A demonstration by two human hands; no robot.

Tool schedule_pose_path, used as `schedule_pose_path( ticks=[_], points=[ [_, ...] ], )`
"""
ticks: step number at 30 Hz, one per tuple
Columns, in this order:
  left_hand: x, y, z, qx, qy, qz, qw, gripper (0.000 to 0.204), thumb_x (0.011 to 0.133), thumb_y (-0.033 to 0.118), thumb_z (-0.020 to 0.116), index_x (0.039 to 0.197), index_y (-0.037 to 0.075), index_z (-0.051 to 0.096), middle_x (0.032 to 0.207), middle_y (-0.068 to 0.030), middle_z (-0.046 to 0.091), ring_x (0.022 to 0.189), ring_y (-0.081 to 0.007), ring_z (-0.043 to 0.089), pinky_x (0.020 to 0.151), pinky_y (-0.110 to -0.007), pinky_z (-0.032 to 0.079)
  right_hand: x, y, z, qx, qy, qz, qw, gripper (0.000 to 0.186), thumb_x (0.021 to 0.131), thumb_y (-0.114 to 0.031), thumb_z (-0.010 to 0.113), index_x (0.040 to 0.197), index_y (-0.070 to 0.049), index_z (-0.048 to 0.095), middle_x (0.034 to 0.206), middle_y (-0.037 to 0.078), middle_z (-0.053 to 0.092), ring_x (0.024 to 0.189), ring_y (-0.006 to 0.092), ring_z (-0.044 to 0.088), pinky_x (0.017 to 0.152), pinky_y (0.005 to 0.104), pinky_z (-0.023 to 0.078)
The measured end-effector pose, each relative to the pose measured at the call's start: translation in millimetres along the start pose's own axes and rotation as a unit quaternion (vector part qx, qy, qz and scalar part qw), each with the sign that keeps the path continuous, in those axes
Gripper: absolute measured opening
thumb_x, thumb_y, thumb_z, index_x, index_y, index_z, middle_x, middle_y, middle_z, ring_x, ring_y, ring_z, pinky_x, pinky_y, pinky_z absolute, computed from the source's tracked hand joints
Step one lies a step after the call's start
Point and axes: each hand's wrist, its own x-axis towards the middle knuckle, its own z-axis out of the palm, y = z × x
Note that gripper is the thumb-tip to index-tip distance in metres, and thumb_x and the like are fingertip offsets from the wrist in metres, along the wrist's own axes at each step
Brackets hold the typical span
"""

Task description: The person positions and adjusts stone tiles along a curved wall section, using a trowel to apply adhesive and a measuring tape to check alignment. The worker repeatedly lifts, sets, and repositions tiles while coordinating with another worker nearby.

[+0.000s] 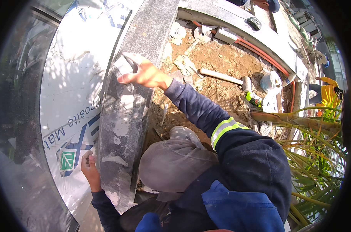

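My right hand point(144, 74) reaches across a long grey stone slab point(121, 131). Its thumb and fingers are closed around a small grey, flat-sided piece point(131, 62) with a pointed edge; its exact kind is unclear. Pale smears mark the slab's top. Lower down, my left hand point(91, 171) is beside the slab's left edge, over a white sheet point(77, 89) with blue print and a green square. The left fingers are curled together, and whatever they may hold is too small to make out.
Right of the slab lies bare soil point(221, 58) with a wooden-handled mallet point(225, 76), a green-and-black power tool point(254, 99) and a white bucket point(271, 82). Orange conduit point(260, 55) runs along the far kerb. Palm fronds point(314, 154) crowd the right; a person in yellow point(329, 92) stands beyond.
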Motion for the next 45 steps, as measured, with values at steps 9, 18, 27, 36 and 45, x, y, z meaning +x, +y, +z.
schedule_pose_path(
  ticks=[9,18,27,36,45],
  points=[
    [-3.8,112.9,35.5,-0.588,-0.141,-0.146,0.783,0.086,0.104,0.067,0.027,0.159,0.0,0.024,0.159,-0.0135,0.037,0.145,-0.0308,0.039,0.121,-0.047,0.028,-68.8,-4.2,146.1,-0.218,-0.198,-0.245,0.924,0.13,0.052,-0.068,0.085,0.153,-0.001,0.038,0.154,0.036,0.032,0.141,0.0497,0.035,0.11,0.0591,0.035],
    [-51.3,118.9,65.0,-0.522,-0.055,-0.121,0.843,0.062,0.109,0.043,0.042,0.16,0.013,0.024,0.159,-0.0117,0.036,0.146,-0.03,0.038,0.119,-0.048,0.032,-89.5,-23.4,153.7,-0.298,-0.21,-0.403,0.839,0.131,0.048,-0.063,0.088,0.156,-0.01,0.035,0.158,0.03,0.03,0.14,0.0485,0.036,0.107,0.0628,0.032],
    [-50.4,90.9,60.8,-0.423,-0.074,-0.101,0.898,0.055,0.111,0.033,0.039,0.156,0.004,0.028,0.153,-0.0159,0.042,0.138,-0.0286,0.048,0.112,-0.047,0.042,-93.2,-28.0,140.8,-0.286,-0.226,-0.4,0.841,0.131,0.048,-0.069,0.088,0.156,-0.013,0.038,0.16,0.03,0.028,0.145,0.0465,0.032,0.11,0.0631,0.028],
    [-36.3,85.6,43.2,-0.515,-0.02,-0.077,0.854,0.054,0.109,0.038,0.047,0.151,0.005,0.037,0.14,-0.0148,0.054,0.131,-0.0295,0.053,0.11,-0.046,0.043,-81.8,-3.7,141.2,-0.238,-0.061,-0.238,0.94,0.092,0.08,-0.044,0.081,0.151,-0.001,0.041,0.156,0.031,0.03,0.139,0.0474,0.039,0.112,0.0512,0.037],
    [-26.2,65.3,58.9,-0.547,0.012,-0.182,0.817,0.054,0.108,0.04,0.049,0.15,0.006,0.042,0.145,-0.0116,0.055,0.132,-0.0287,0.053,0.113,-0.045,0.04,-82.0,4.6,145.5,-0.215,-0.082,-0.228,0.946,0.077,0.082,-0.033,0.081,0.142,0.002,0.048,0.15,0.031,0.037,0.132,0.0473,0.047,0.109,0.0492,0.044]
  ],
)
